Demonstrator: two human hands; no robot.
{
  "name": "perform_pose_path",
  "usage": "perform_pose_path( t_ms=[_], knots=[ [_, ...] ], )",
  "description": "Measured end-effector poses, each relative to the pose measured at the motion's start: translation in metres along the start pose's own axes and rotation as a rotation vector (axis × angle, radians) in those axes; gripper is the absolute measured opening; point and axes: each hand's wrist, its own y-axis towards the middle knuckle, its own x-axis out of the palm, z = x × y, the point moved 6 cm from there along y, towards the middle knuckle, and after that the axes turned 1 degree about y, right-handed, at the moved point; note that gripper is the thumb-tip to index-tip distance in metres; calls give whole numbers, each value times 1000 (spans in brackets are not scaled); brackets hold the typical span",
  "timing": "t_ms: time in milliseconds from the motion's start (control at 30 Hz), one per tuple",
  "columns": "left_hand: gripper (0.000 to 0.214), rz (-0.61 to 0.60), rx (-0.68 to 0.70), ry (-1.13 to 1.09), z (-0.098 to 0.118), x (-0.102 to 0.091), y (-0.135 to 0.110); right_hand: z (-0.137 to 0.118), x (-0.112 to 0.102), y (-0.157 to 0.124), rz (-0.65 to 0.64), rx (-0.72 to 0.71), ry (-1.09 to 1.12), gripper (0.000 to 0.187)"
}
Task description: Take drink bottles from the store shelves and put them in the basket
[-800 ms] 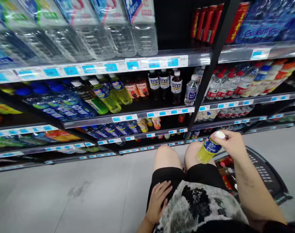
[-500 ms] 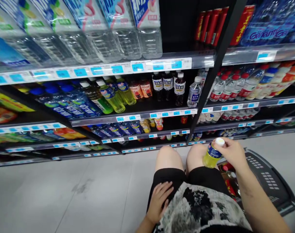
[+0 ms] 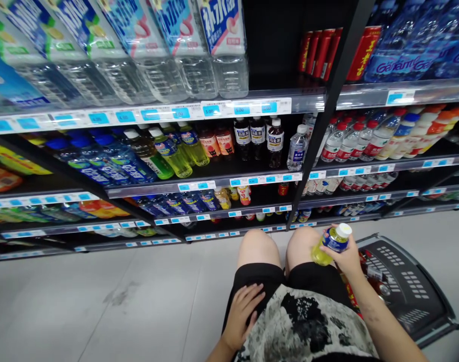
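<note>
A bottle of yellow drink [image 3: 322, 255] with a white cap and a blue label is in my right hand [image 3: 347, 257], whose fingers wrap round it. The bottle tilts, its cap up and to the right, over my right knee. Flat on the black shorts over my left thigh lies my left hand [image 3: 241, 314], fingers spread and holding nothing. Beside my right forearm stands a dark shopping basket [image 3: 414, 269]. Inside it are several bottles and red packages [image 3: 376, 281], partly hidden by my arm.
Black shelves [image 3: 210, 180] with price tags cross the view ahead of my knees. Similar yellow bottles [image 3: 176, 158] stand on the middle shelf, near dark tea bottles [image 3: 275, 143] and a clear bottle [image 3: 298, 147]. Large clear bottles [image 3: 229, 55] line the upper shelf. Grey floor [image 3: 150, 296] lies at left.
My right hand has shifted its grip from near the cap to around the bottle's body, and the bottle tilts more. My left hand stays on my thigh. The view has shifted slightly.
</note>
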Motion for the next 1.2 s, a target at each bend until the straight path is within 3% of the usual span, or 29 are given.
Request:
perform_pose_path(
  t_ms=[167,267,333,433,500,567,667,767,1067,1200],
  knots=[
    [50,16,6,6,0,-1,0,53,4,2,-57,151,-84,71],
    [51,14,7,20,-1,-2,-1,60,7,12,-13,184,-45,79],
    [51,7,10,26,-2,-1,-2,61,22,19,-98,307,158,72],
    [50,-4,10,28,-1,-1,-2,55,70,20,-447,517,704,62],
    [50,2,8,26,0,-2,-2,50,97,18,-622,550,1061,67],
    [49,4,-2,29,0,-2,-2,57,117,14,-704,563,1290,66],
    [49,-2,-20,34,1,-3,-3,83,134,4,-688,667,1365,60],
    [48,11,-29,39,1,-5,-4,100,134,1,-620,723,1325,59],
    [49,21,-10,67,4,-8,5,87,124,5,-489,681,1110,55],
    [48,36,-22,61,6,-9,8,77,129,3,-489,677,1129,67]
  ],
)
